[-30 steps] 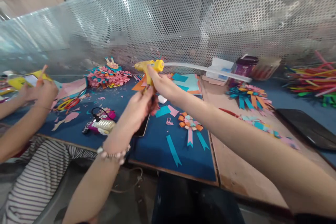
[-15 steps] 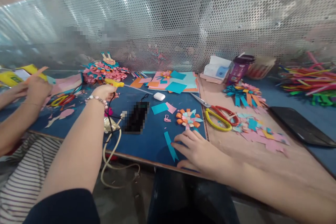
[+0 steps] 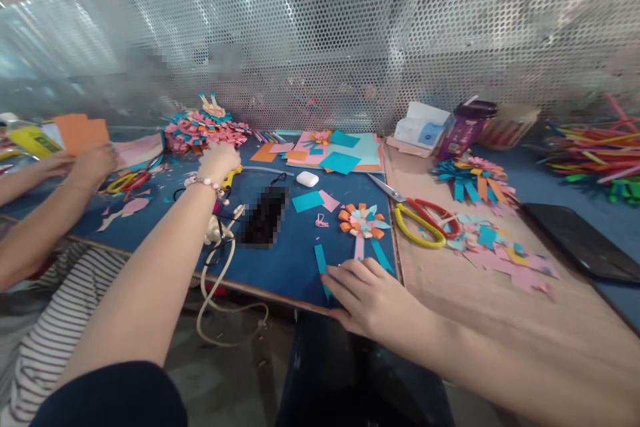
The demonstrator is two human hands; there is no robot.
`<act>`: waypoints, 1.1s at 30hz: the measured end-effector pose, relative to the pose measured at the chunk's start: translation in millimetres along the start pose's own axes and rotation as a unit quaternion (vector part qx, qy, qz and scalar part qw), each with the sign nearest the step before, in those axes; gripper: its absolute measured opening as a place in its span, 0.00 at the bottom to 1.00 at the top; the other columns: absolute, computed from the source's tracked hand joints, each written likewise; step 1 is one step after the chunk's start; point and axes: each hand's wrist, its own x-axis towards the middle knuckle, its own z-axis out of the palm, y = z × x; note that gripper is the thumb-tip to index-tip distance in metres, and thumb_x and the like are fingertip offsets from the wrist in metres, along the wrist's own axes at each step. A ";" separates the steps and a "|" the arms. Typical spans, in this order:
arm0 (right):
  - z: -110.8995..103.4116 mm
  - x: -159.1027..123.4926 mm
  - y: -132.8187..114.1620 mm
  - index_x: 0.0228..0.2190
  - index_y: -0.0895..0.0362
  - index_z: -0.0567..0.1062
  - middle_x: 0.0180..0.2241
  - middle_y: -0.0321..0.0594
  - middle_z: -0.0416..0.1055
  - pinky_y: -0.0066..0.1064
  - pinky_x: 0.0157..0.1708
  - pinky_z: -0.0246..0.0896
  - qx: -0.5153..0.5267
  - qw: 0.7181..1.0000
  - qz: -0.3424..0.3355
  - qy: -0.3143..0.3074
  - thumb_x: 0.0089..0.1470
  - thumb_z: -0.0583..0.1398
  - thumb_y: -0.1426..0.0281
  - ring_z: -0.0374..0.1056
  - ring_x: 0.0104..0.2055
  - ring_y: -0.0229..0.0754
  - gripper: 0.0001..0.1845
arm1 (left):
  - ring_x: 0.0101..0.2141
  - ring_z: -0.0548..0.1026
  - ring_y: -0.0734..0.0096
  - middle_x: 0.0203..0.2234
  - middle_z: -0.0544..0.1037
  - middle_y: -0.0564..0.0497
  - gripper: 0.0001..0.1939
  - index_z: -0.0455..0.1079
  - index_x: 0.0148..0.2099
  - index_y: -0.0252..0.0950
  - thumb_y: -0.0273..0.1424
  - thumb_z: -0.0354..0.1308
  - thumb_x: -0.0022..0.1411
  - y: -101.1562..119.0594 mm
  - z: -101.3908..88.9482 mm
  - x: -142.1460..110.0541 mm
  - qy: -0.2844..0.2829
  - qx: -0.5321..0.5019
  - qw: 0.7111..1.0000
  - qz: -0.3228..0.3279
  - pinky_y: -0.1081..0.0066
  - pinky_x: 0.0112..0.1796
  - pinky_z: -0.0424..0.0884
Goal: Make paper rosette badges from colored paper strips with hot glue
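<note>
My left hand [image 3: 220, 159] reaches toward the pile of paper flowers [image 3: 203, 130], back of the hand up. Its fingers are mostly hidden. Just beside and below it is a yellow glue gun [image 3: 233, 177], with a clear glue stick [image 3: 267, 169] at its back; whether the hand touches the gun is unclear. My right hand [image 3: 373, 293] rests at the table's front edge, fingers stretched out. Its fingertips lie over a blue paper strip [image 3: 320, 259] and near the pink ribbon tail of an orange, blue and pink paper flower [image 3: 364, 221].
Scissors [image 3: 417, 219] and paper scraps [image 3: 500, 250] lie to the right, beside a phone [image 3: 583, 240]. A white case [image 3: 307, 179] and another phone [image 3: 265, 217] lie mid-table. A purple cup [image 3: 467, 128] stands behind. At left, a co-worker's hands [image 3: 87, 163] hold orange paper.
My left hand has moved forward and right, over the glue gun, which now sits lower and tilted. My right hand has slid slightly down, showing more ribbon. The co-worker's orange paper is turned upright.
</note>
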 end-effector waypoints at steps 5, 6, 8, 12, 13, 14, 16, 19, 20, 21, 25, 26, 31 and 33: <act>5.7 -16.5 -22.3 0.45 0.64 0.75 0.46 0.49 0.74 0.39 0.41 0.60 -0.051 0.998 -0.001 0.025 0.60 0.56 0.70 0.64 0.50 0.50 0.15 | 0.53 0.61 0.35 0.53 0.61 0.25 0.24 0.61 0.54 0.21 0.35 0.53 0.62 45.8 3.5 -37.3 0.068 0.177 0.980 0.054 0.46 0.50 0.58; 6.7 -19.0 -27.4 0.44 0.65 0.75 0.46 0.50 0.74 0.39 0.40 0.60 -0.062 0.998 -0.002 0.031 0.60 0.54 0.73 0.64 0.50 0.51 0.15 | 0.53 0.62 0.38 0.52 0.62 0.27 0.23 0.61 0.54 0.22 0.35 0.52 0.63 57.5 5.8 -52.8 0.072 0.181 0.976 0.095 0.48 0.50 0.59; 7.9 -22.2 -36.0 0.43 0.65 0.76 0.45 0.51 0.75 0.40 0.40 0.60 -0.072 0.996 -0.001 0.044 0.59 0.50 0.77 0.64 0.51 0.52 0.17 | 0.54 0.63 0.44 0.53 0.63 0.32 0.22 0.61 0.56 0.25 0.35 0.51 0.64 79.4 11.3 -88.9 0.059 0.168 0.965 0.192 0.52 0.53 0.58; 6.2 -21.8 -41.4 0.39 0.64 0.78 0.41 0.49 0.76 0.39 0.38 0.59 -0.041 0.996 0.015 0.079 0.60 0.46 0.80 0.67 0.45 0.50 0.20 | 0.54 0.64 0.52 0.56 0.64 0.40 0.21 0.61 0.58 0.34 0.36 0.51 0.65 107.1 15.9 -157.6 0.036 0.120 0.945 0.303 0.56 0.55 0.59; 3.9 -20.5 -39.5 0.38 0.64 0.77 0.40 0.48 0.77 0.39 0.38 0.59 -0.022 0.995 0.022 0.091 0.60 0.46 0.79 0.67 0.43 0.49 0.20 | 0.54 0.65 0.53 0.55 0.65 0.41 0.21 0.61 0.58 0.35 0.36 0.51 0.65 110.0 14.4 -169.4 0.027 0.105 0.944 0.313 0.56 0.55 0.59; 0.4 -18.4 -36.1 0.38 0.63 0.77 0.39 0.47 0.77 0.38 0.37 0.59 0.000 0.994 0.034 0.102 0.61 0.48 0.78 0.67 0.42 0.47 0.18 | 0.53 0.66 0.54 0.54 0.67 0.42 0.20 0.62 0.57 0.36 0.36 0.51 0.65 111.5 11.8 -178.2 0.018 0.089 0.945 0.315 0.56 0.54 0.59; -10.4 -11.7 -24.4 0.37 0.61 0.77 0.37 0.43 0.77 0.36 0.36 0.59 0.047 0.989 0.080 0.115 0.61 0.51 0.76 0.67 0.39 0.45 0.14 | 0.51 0.68 0.57 0.50 0.71 0.45 0.17 0.65 0.55 0.37 0.35 0.50 0.66 111.8 5.4 -186.8 -0.006 0.045 0.949 0.311 0.58 0.53 0.61; -32.7 5.9 3.2 0.35 0.58 0.76 0.35 0.40 0.77 0.36 0.36 0.59 0.107 0.973 0.165 0.120 0.59 0.56 0.74 0.67 0.37 0.43 0.08 | 0.44 0.73 0.63 0.44 0.76 0.50 0.13 0.70 0.49 0.41 0.37 0.50 0.66 110.8 -0.8 -182.4 -0.087 -0.046 0.954 0.284 0.64 0.47 0.66; -40.2 13.6 13.7 0.34 0.57 0.76 0.34 0.40 0.77 0.36 0.37 0.60 0.124 0.967 0.183 0.128 0.59 0.56 0.73 0.66 0.37 0.43 0.08 | 0.41 0.74 0.64 0.42 0.77 0.51 0.13 0.71 0.47 0.41 0.38 0.51 0.66 111.3 -0.7 -178.5 -0.126 -0.077 0.950 0.276 0.66 0.45 0.68; -47.3 22.0 24.1 0.33 0.57 0.76 0.33 0.40 0.77 0.36 0.37 0.60 0.136 0.963 0.192 0.129 0.59 0.57 0.73 0.66 0.37 0.43 0.07 | 0.39 0.75 0.66 0.41 0.77 0.51 0.13 0.72 0.47 0.42 0.39 0.51 0.65 112.4 0.4 -174.1 -0.168 -0.104 0.942 0.272 0.68 0.43 0.69; -69.5 57.2 57.9 0.29 0.57 0.76 0.31 0.40 0.75 0.34 0.37 0.60 0.148 0.974 0.168 0.043 0.55 0.59 0.75 0.66 0.37 0.44 0.06 | 0.37 0.75 0.67 0.37 0.78 0.52 0.11 0.74 0.43 0.40 0.39 0.57 0.60 118.8 10.1 -158.3 -0.267 -0.181 0.904 0.281 0.70 0.40 0.69; -73.6 65.2 63.8 0.28 0.57 0.76 0.30 0.40 0.75 0.33 0.36 0.59 0.146 0.976 0.163 0.013 0.54 0.59 0.76 0.67 0.36 0.43 0.07 | 0.37 0.75 0.67 0.36 0.78 0.52 0.10 0.74 0.41 0.39 0.38 0.58 0.59 119.8 12.4 -155.6 -0.270 -0.192 0.902 0.276 0.70 0.40 0.69; -83.3 91.7 83.7 0.27 0.56 0.77 0.28 0.36 0.74 0.28 0.27 0.55 0.184 0.954 0.220 -0.092 0.54 0.57 0.72 0.66 0.29 0.37 0.09 | 0.35 0.76 0.66 0.34 0.79 0.50 0.12 0.73 0.39 0.37 0.37 0.63 0.54 116.1 22.0 -147.8 -0.263 -0.225 0.910 0.229 0.68 0.38 0.71; -81.2 95.8 89.9 0.27 0.56 0.76 0.27 0.36 0.74 0.27 0.26 0.55 0.204 0.946 0.230 -0.101 0.54 0.57 0.69 0.66 0.27 0.36 0.09 | 0.35 0.77 0.65 0.34 0.79 0.49 0.13 0.72 0.39 0.37 0.37 0.64 0.53 113.5 27.7 -144.9 -0.264 -0.228 0.915 0.202 0.67 0.39 0.71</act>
